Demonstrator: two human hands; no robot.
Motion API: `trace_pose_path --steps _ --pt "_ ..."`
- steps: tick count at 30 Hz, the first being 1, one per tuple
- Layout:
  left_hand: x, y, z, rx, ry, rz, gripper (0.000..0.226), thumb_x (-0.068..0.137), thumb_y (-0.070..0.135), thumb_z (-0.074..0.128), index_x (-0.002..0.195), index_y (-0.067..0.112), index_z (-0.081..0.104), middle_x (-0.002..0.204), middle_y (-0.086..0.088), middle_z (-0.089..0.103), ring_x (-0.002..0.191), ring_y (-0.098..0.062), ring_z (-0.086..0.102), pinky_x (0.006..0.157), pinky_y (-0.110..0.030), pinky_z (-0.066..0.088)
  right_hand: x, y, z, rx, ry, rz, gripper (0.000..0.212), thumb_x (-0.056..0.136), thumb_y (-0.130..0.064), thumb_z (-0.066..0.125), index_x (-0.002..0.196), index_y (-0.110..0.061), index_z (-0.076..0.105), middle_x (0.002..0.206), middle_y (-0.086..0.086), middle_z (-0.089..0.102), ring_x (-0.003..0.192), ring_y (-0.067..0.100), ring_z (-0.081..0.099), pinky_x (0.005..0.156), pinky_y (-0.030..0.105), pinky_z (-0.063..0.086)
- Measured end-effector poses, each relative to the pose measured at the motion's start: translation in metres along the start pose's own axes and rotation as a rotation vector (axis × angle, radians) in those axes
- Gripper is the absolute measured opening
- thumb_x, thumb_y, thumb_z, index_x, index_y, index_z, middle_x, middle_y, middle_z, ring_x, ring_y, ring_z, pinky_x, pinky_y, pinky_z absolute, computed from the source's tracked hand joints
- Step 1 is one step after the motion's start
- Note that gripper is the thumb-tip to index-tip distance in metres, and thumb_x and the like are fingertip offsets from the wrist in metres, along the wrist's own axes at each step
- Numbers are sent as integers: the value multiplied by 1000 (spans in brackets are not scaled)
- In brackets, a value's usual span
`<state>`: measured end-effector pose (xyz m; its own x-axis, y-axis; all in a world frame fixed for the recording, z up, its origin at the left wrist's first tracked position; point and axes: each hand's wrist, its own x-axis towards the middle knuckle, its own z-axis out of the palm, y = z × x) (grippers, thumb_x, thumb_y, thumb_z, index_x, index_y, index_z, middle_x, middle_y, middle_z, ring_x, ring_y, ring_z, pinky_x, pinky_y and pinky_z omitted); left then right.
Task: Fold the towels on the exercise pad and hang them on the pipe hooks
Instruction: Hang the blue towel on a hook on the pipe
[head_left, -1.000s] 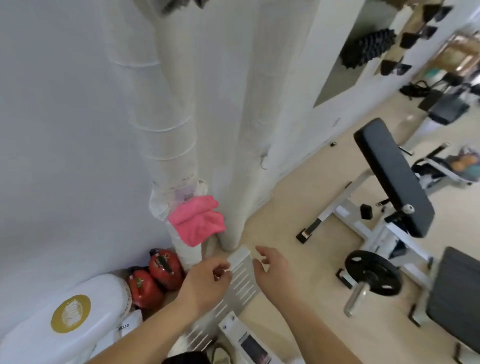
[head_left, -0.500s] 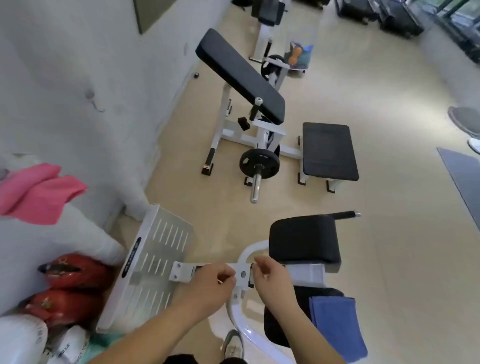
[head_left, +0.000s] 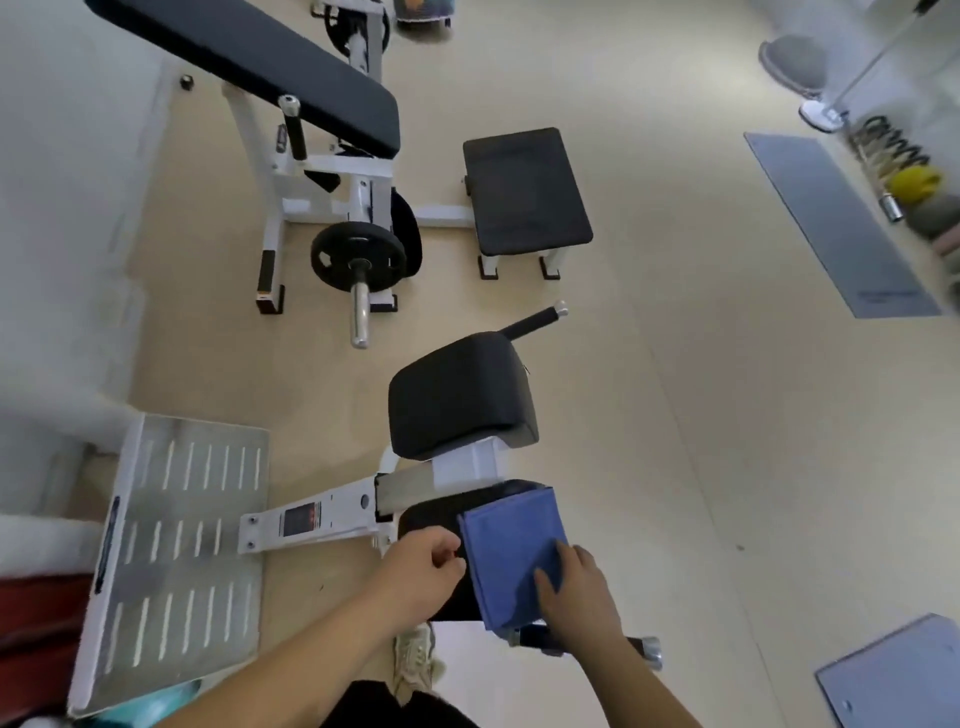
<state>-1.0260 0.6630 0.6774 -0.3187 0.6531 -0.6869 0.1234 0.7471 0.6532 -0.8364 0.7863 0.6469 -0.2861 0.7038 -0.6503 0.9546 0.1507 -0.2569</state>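
Observation:
A blue towel, folded into a rectangle, lies on the near black exercise pad of a white-framed machine. My right hand rests flat on the towel's lower right part, fingers spread over the cloth. My left hand hovers at the towel's left edge with fingers curled and nothing visibly in it. A second black pad stands just beyond. The pipes and the pink towel are out of view.
A perforated metal footplate sits at the left by the white wall. Further off stand a weight bench with a black plate and a black seat. Grey mats lie on the beige floor at right.
My view has swung from the pipes and the hung pink towel down to the exercise machine. Both hands have moved to the blue towel; the right hand now lies on it.

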Motion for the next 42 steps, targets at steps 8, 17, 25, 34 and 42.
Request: trace_pose_path --steps 8,17,25,34,42 --pt "23 10 45 30 -214 -64 18 92 22 62 109 20 56 118 -3 65 106 -20 63 94 -35 54 16 27 -7 516 32 89 30 91 -23 69 118 -13 61 105 0 70 96 23 67 88 39 59" --pt "19 2 41 -20 -108 -59 49 97 22 63 145 20 51 145 5 55 129 -17 57 110 -32 47 4 12 -9 429 71 82 31 89 -35 72 79 -11 55 72 4 58 63 16 53 60 33 49" --pt "-14 29 -31 346 244 509 74 90 29 70 155 36 35 161 22 29 149 0 22 120 -19 20 -38 -89 -40 251 212 -519 22 84 -19 76 102 -31 72 92 -17 62 87 0 57 72 9 41" --pt "-81 -56 -164 -103 320 232 17 77 26 67 83 10 62 67 -8 58 63 -11 52 62 -47 49 -83 -254 -27 206 -180 -753 50 83 -8 72 128 -30 63 105 -11 71 94 -6 65 79 9 48" --pt "-180 -147 -306 -460 581 184 10 77 15 73 84 21 68 72 10 71 69 1 63 69 -29 53 -110 -425 7 -275 -274 -957 18 85 -27 73 101 -33 68 89 -13 67 82 4 62 76 21 51"
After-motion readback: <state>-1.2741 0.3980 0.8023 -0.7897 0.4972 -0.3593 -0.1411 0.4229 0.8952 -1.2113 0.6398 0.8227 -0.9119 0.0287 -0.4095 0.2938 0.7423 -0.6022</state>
